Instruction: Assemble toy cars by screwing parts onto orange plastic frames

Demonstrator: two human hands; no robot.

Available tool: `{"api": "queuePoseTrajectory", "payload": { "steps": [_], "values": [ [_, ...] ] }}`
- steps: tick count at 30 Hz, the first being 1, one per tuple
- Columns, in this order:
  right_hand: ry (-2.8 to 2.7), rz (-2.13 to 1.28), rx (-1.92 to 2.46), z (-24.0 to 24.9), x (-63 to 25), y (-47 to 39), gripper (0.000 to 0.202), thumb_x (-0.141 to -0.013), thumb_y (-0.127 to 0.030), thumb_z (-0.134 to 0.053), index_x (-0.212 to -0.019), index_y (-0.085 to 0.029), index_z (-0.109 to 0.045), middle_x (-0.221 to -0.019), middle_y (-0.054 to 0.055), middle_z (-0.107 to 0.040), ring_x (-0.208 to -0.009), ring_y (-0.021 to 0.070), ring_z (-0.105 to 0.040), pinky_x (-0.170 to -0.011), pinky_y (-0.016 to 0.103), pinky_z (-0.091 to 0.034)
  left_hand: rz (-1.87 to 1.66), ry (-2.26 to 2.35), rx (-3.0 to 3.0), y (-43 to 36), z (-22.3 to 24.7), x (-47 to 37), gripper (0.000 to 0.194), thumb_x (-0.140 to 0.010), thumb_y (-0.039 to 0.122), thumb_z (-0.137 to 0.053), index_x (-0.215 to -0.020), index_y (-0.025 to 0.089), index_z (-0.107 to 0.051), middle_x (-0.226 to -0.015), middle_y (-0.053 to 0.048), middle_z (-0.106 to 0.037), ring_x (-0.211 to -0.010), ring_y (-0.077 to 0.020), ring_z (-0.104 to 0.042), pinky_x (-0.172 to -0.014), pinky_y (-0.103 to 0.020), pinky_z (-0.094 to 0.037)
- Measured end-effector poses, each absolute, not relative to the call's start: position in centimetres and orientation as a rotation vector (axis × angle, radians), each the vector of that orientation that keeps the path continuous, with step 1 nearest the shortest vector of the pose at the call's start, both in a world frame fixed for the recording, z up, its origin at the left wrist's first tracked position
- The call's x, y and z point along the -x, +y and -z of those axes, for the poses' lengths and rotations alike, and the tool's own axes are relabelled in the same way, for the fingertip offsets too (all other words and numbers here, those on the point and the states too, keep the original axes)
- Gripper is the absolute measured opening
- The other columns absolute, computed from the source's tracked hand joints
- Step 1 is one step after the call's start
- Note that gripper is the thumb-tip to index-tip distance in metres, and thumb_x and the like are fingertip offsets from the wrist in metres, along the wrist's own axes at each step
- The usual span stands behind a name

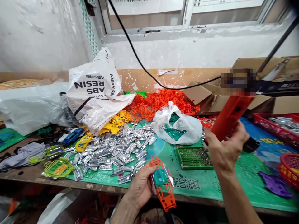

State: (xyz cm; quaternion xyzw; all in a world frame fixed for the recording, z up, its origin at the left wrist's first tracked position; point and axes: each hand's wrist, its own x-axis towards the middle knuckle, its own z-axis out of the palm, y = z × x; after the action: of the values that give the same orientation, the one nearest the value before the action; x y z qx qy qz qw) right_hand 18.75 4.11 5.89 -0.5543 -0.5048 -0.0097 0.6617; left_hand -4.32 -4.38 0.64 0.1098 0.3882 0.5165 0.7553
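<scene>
My left hand (142, 186) grips an orange plastic toy car frame (168, 200) near the table's front edge. Set in the frame is a teal see-through window piece (160, 176), with shiny silver strips along its sides. My right hand (224, 152) is wrapped round an orange electric screwdriver (232, 116), raised and tilted over the right side of the table. A black cord runs to its blurred upper end. Between the hands lies a shallow green tray (181, 159) holding many tiny dark pieces, probably screws.
Silver plastic parts (123, 152) cover the middle left. Behind are yellow car bodies (116, 121), a heap of orange frames (161, 102) and a white bag (190, 124) of teal pieces. A purple part (275, 185) and red baskets (289, 168) stand right; cardboard boxes (217, 104) lie behind.
</scene>
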Motion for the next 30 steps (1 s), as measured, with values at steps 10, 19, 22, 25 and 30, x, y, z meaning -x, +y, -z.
{"api": "queuePoseTrajectory", "payload": {
  "steps": [10,19,22,25,30],
  "values": [
    [-1.864,-0.226,1.207,-3.2,-16.1,9.0,0.015,-0.084,-0.021,-0.054,-0.092,-0.018,-0.067,-0.088,0.006,-0.068,-0.082,0.0201,-0.063,-0.074,0.034,-0.049,-1.113,0.964,-0.304,-4.3,-1.3,4.9,0.022,-0.069,0.014,-0.075,-0.091,0.01,-0.072,-0.081,-0.009,-0.077,-0.065,-0.0198,-0.07,-0.065,-0.032,-0.058],
    [-2.354,-0.448,1.09,-1.7,-7.2,14.0,0.012,-0.086,-0.024,-0.06,-0.082,-0.015,-0.066,-0.074,0.001,-0.064,-0.069,0.0137,-0.06,-0.066,0.027,-0.047,-1.212,0.864,-0.352,-4.9,-1.7,5.8,0.02,-0.067,0.019,-0.077,-0.084,0.011,-0.072,-0.074,-0.005,-0.073,-0.059,-0.0146,-0.065,-0.057,-0.025,-0.051],
    [-2.498,-0.474,1.051,-2.1,-1.7,16.2,0.023,-0.092,-0.033,-0.059,-0.103,-0.013,-0.064,-0.098,0.004,-0.066,-0.084,0.0163,-0.064,-0.075,0.034,-0.055,-1.296,0.891,-0.317,-5.2,-3.3,7.1,0.027,-0.066,0.019,-0.08,-0.09,0.011,-0.073,-0.077,-0.006,-0.074,-0.061,-0.0142,-0.065,-0.061,-0.025,-0.052],
    [-2.584,-0.439,1.028,-2.1,3.9,18.0,0.032,-0.093,-0.035,-0.058,-0.118,-0.015,-0.059,-0.117,0.008,-0.062,-0.099,0.0214,-0.064,-0.083,0.041,-0.056,-1.395,0.971,-0.278,-5.7,-4.9,9.0,0.034,-0.064,0.02,-0.081,-0.096,0.013,-0.074,-0.082,-0.006,-0.076,-0.064,-0.0163,-0.067,-0.063,-0.028,-0.055],
    [-2.693,-0.292,0.914,-1.6,12.2,17.8,0.034,-0.093,-0.034,-0.058,-0.122,-0.017,-0.057,-0.124,0.01,-0.06,-0.106,0.0224,-0.062,-0.088,0.044,-0.054,-1.563,1.089,-0.208,-6.3,-6.0,12.2,0.032,-0.064,0.021,-0.081,-0.095,0.014,-0.075,-0.084,-0.006,-0.078,-0.067,-0.0186,-0.07,-0.064,-0.028,-0.056]
  ]
}}
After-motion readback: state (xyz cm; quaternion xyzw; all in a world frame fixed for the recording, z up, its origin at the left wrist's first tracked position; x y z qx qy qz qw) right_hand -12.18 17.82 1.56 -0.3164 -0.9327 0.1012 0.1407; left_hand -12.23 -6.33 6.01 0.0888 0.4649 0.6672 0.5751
